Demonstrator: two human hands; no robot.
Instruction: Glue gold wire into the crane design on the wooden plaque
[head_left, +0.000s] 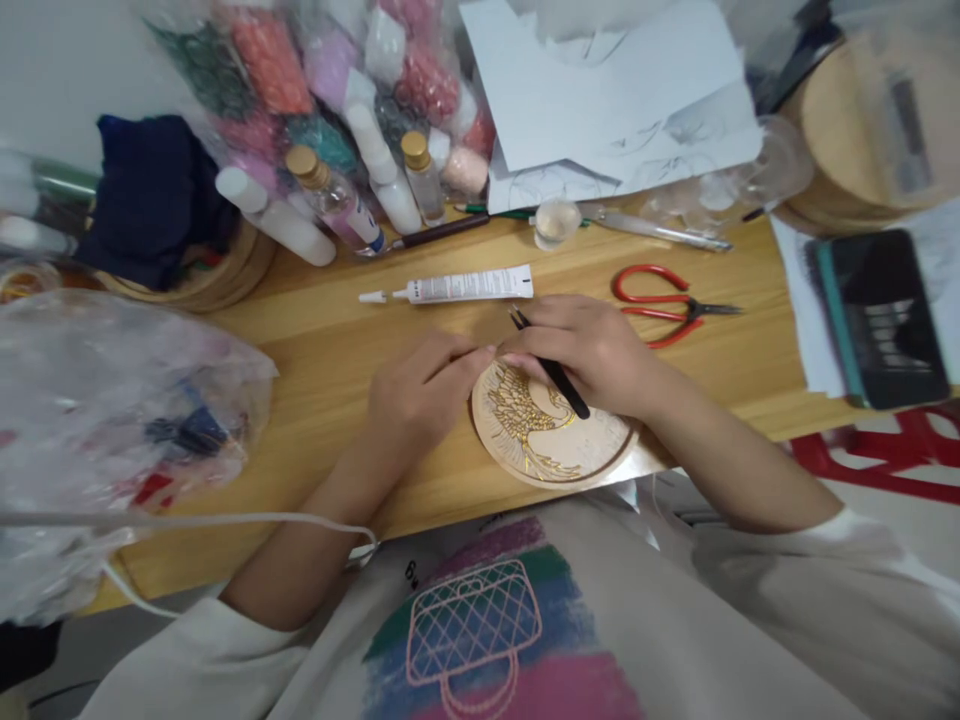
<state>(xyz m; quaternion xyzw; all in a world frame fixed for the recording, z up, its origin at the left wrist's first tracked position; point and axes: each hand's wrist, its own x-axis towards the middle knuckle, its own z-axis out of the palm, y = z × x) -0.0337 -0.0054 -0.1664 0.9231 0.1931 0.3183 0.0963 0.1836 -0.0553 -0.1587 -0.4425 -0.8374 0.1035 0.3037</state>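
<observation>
Held black tweezers (pixel 566 388) in the right hand (pixel 592 345), with thumb and fingers clamped on them and both tips poking out past the fingers, a tiny bit apart. Rested the left hand (pixel 420 390) just by the far left edge of the disc (pixel 551 440), with thumb and finger tips close together; could not tell about any pinched bit there, too small and blurry.

Had the disc flat on the wood table (pixel 315 370), partly under the right hand, near the front edge. Looked round and pale, like a biscuit, with a thin rim. Showed a picture in shiny gold lines, a bit like a bird: lots of little feather shapes on the left, a round curl in the middle, and a long wavy tail down low. Had only faint lines on the right side.

Saw a white tube (pixel 469 285) lying just past the hands, and scissors (pixel 694 309) with red loops to the right. Spotted bottles (pixel 346 208), a dark stick (pixel 442 234) and white paper (pixel 615 95) at the back, a phone (pixel 896 320) farther right, and a big clear bag (pixel 135 375) on the left.
</observation>
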